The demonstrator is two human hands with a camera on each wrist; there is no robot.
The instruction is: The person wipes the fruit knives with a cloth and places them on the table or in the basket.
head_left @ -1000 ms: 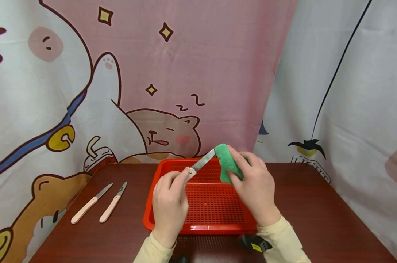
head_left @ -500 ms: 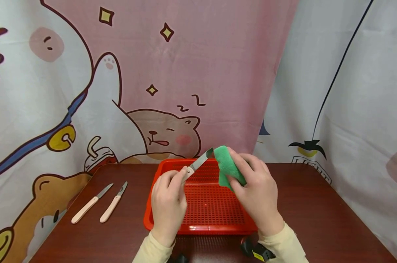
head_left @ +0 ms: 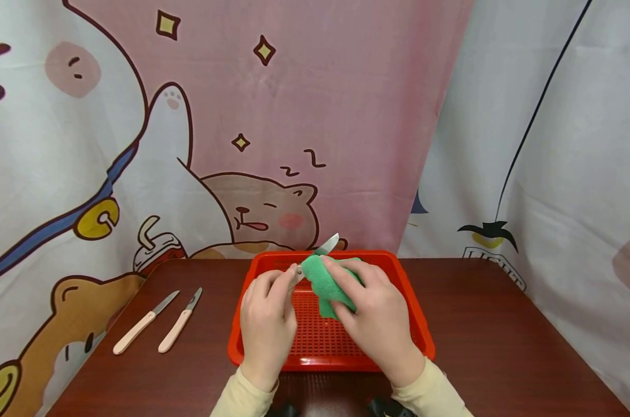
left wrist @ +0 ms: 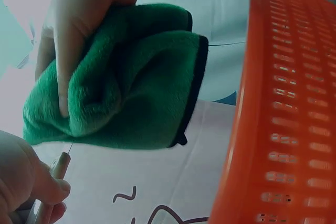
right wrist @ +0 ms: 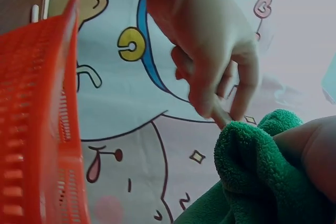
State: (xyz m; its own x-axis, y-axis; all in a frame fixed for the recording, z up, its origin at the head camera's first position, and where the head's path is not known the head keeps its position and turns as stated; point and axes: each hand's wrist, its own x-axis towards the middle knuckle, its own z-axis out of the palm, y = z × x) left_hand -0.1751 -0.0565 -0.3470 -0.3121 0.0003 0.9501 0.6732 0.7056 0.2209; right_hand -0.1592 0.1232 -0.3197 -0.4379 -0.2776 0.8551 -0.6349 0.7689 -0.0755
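Note:
My left hand (head_left: pixel 268 327) grips the pale handle of a folding knife (head_left: pixel 329 244), holding it over the red basket with the blade slanting up and to the right. A folded green cloth (head_left: pixel 325 286) with dark edging is pinched in my right hand (head_left: pixel 380 321). The cloth covers the blade near the handle, so only the blade's far end shows above it. In the left wrist view the green cloth (left wrist: pixel 142 87) hangs in loose folds beside the handle. The right wrist view shows the left hand (right wrist: pixel 210 51) with the handle end running into the cloth.
A red perforated plastic basket (head_left: pixel 421 324) stands on the dark brown table (head_left: pixel 502 347) below both hands. Two knives with pale handles, an outer one (head_left: pixel 135 336) and an inner one (head_left: pixel 174 330), lie open at the left. A printed cartoon curtain (head_left: pixel 346 116) hangs behind the table.
My right hand has moved the cloth left and down, from the blade's tip to its base by the handle. The left hand shifted slightly left and still holds the knife.

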